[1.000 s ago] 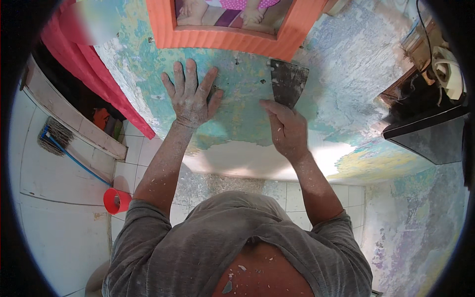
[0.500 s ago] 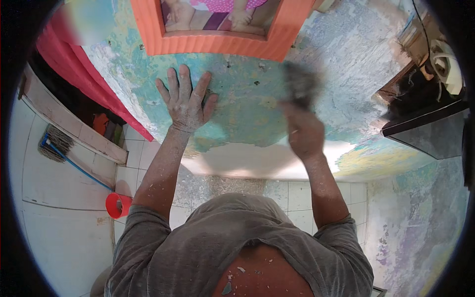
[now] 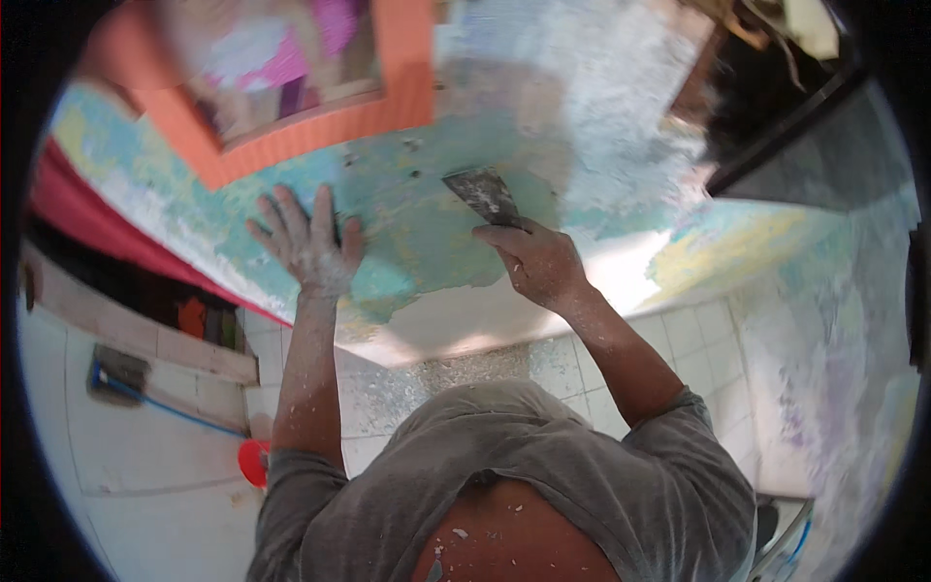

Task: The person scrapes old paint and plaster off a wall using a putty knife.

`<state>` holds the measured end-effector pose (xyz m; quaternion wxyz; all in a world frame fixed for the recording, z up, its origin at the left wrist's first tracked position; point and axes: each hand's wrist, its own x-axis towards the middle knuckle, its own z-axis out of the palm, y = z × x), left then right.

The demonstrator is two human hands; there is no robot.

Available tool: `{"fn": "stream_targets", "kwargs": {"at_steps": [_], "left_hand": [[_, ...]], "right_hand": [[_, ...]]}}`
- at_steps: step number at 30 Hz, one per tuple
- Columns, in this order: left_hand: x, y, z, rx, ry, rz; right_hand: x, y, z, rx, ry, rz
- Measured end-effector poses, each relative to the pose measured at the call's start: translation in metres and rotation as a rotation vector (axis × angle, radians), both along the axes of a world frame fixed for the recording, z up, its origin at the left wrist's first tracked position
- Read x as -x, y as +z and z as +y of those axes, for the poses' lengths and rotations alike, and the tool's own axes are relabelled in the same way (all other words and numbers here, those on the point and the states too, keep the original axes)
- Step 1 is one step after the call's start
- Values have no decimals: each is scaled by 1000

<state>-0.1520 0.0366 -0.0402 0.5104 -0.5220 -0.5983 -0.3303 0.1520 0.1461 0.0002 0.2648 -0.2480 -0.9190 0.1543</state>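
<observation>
My right hand is closed round the handle of a putty knife, whose broad, paint-smeared blade points up and left against the wall. The wall has patchy turquoise, yellow and white paint, with a bare white patch low down. My left hand lies flat on the turquoise part with fingers spread, holding nothing. Dust covers both hands and forearms. Just above my left hand hangs an orange-framed picture. Whether the blade's edge touches the wall, I cannot tell.
Left are a red curtain, a blue-handled brush and a red bucket. Paint flakes litter the tiled floor below the wall. A dark-edged ledge juts out at the upper right.
The view has swung, so the picture frame and left hand appear further left. My right hand and the putty knife, blurred before, now show sharply, the blade turned toward the left.
</observation>
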Motion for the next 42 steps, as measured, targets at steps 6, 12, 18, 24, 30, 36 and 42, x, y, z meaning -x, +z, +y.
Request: {"fn": "stream_targets", "kwargs": {"at_steps": [6,12,18,24,30,36,42], "left_hand": [[2,-5,1,-16,6,64],[-31,-52,10,-6,-47,-91],[-121,-53,34,477,-293,-94],[-140,17,76,299,-364,-53],[-135,9,87,238,-246,242],[-137,8,91,232,-261,256],[-133,7,89,245,-263,267]], "right_hand": [[-80,-108,2,108,-163,450],[-129,-103,-36,403,-457,388],[-136,-62,15,861,-359,1111],[-100,-96,-2,1112,-407,1132],[-106,-89,-7,1092,-457,1051],[-101,-94,-8,1096,-409,1041],[-94,-104,-17,935,-335,1016]]}}
